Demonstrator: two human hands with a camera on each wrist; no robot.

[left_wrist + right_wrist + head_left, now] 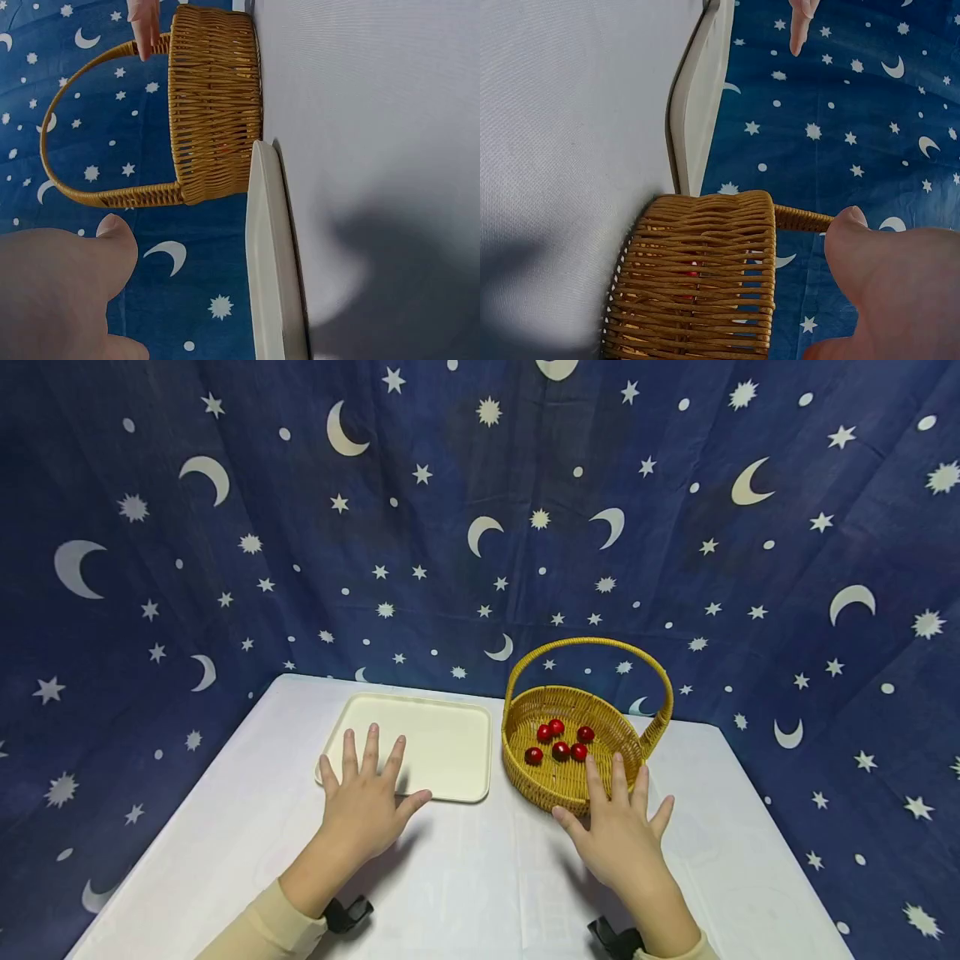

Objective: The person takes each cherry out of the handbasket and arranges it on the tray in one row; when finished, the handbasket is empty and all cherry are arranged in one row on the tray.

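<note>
My left hand [366, 810], fingers spread and straight, hovers over the near edge of a cream rectangular tray [450, 752] and holds nothing. Over the near rim of a round wicker basket [525, 777], my right hand [624, 839] is spread the same way, also holding nothing. Several dark red cherries [561, 751] lie on the basket's floor. A tall arched handle [585, 642] rises over the basket. In the left wrist view the left thumb [118, 247] points toward the basket; the right wrist view shows the right thumb [847, 232] overlapping the handle.
Both tray and basket stand side by side on a white-covered table [465, 877], toward its back edge. Behind and around it hangs a dark blue curtain [450, 527] with moons and stars. Black straps [348, 914] sit at the wrists, beside beige sleeves [266, 927].
</note>
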